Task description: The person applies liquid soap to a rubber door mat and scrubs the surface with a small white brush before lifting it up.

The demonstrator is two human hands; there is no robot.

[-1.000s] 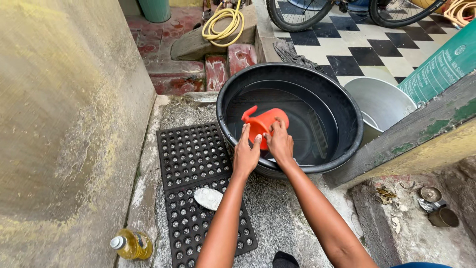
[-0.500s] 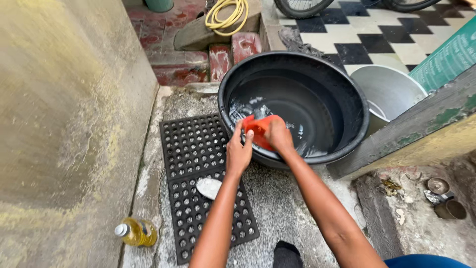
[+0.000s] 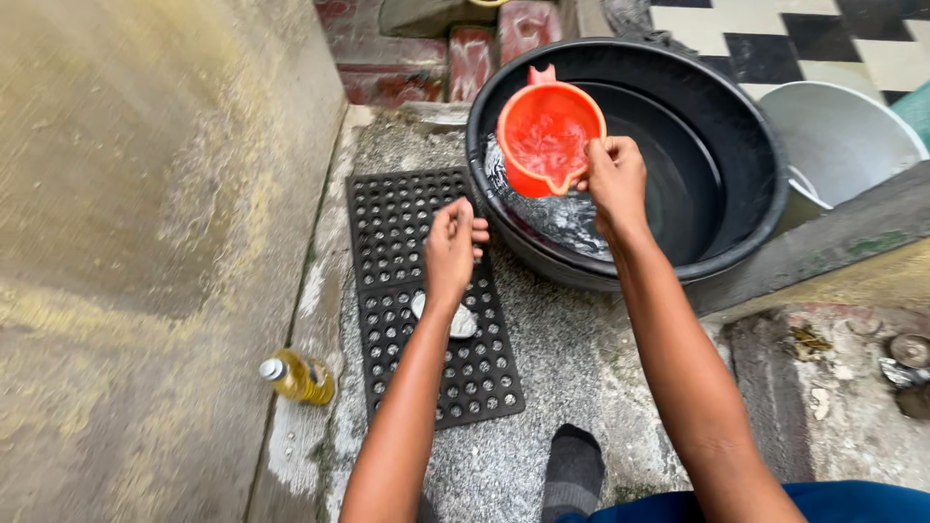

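My right hand (image 3: 614, 181) grips the rim of an orange plastic jug (image 3: 548, 136) full of water, held upright above the near edge of a big black basin (image 3: 736, 223) that holds water. My left hand (image 3: 451, 250) hovers over a black perforated rubber mat (image 3: 407, 242), fingers loosely curled with nothing in them, apart from the jug. A whitish flat bar (image 3: 461, 323) lies on the mat just under my left wrist.
A bottle of yellow oil (image 3: 298, 378) lies by the rough wall (image 3: 145, 213) on the left. A grey metal bowl (image 3: 838, 145) stands right of the basin beside a wooden beam (image 3: 823, 254). My socked foot (image 3: 573, 470) rests on the concrete floor.
The jug has come up out of the basin filled with water, now in my right hand alone. My left hand let go and dropped over the mat. The camera tilted down.
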